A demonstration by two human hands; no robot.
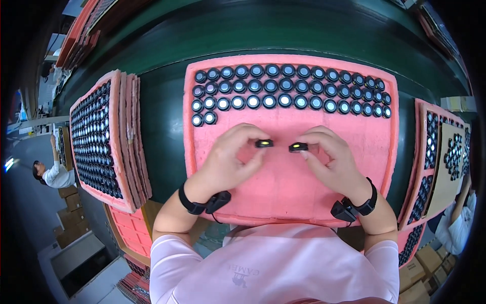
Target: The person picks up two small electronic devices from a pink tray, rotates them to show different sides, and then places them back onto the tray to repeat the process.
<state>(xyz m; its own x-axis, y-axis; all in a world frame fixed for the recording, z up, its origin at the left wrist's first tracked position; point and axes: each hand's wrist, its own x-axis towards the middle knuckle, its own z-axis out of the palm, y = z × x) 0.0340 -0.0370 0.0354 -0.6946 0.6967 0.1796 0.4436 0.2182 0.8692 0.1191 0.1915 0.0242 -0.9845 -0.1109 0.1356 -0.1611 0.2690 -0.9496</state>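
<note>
Pinched in the fingers of my left hand (230, 157) is a small round black piece (264, 143) with a yellow-green spot on its side. A matching black piece with a yellow-green spot (298, 147) sits between the thumb and fingers of my right hand (334, 157). A short gap separates the two pieces, both tipped edge-on. Below them lies a pink foam tray (283, 187). Round black pieces with pale discs on top (270, 101) fill several rows across its far part, with a short row of two at the left.
Left of my tray is a stack of pink foam trays (126, 137), its top one full of similar pieces. More filled trays (421, 152) and a brown board with loose pieces (453, 157) stand at the right. The dark green table (283, 30) extends beyond. Other people are at both sides.
</note>
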